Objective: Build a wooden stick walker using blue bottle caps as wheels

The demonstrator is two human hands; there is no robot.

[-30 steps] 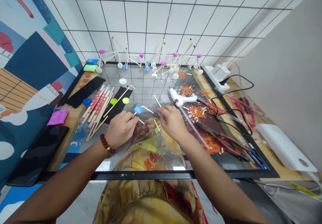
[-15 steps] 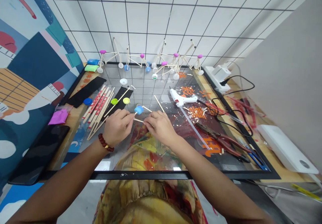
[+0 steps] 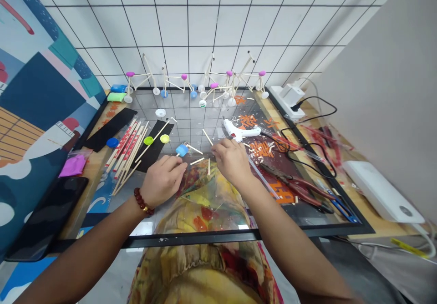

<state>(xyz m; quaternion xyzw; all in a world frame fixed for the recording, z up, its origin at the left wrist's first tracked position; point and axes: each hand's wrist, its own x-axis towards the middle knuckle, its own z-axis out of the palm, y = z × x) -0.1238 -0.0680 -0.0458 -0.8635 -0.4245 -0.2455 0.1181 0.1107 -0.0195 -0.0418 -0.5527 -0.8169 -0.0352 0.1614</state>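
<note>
My left hand (image 3: 165, 179), with a dark red bead bracelet on its wrist, is loosely closed low over the glass tabletop. Just beyond its fingers lies a blue bottle cap (image 3: 182, 150) with thin wood at its side; whether anything is inside the curled fingers is hidden. My right hand (image 3: 232, 160) is closed at the near end of a thin wooden stick (image 3: 206, 136), which points up and left. Between the hands lie short cut sticks: one angled piece (image 3: 197, 161), one upright in view (image 3: 209, 166), and another (image 3: 194, 149) beside the cap.
A white glue gun (image 3: 241, 131) lies beyond my right hand, near red-handled pliers (image 3: 297, 185) and wood scraps. Chopsticks (image 3: 128, 151), yellow caps (image 3: 165, 139) and a phone (image 3: 48, 217) are leftward. Stick figures with pink clay (image 3: 184, 76) stand along the wall. A power strip (image 3: 285, 103) sits back right.
My right hand has moved away from the short stick by the cap to the longer stick. My left fingers have drawn back from the blue cap. The view has shifted slightly right.
</note>
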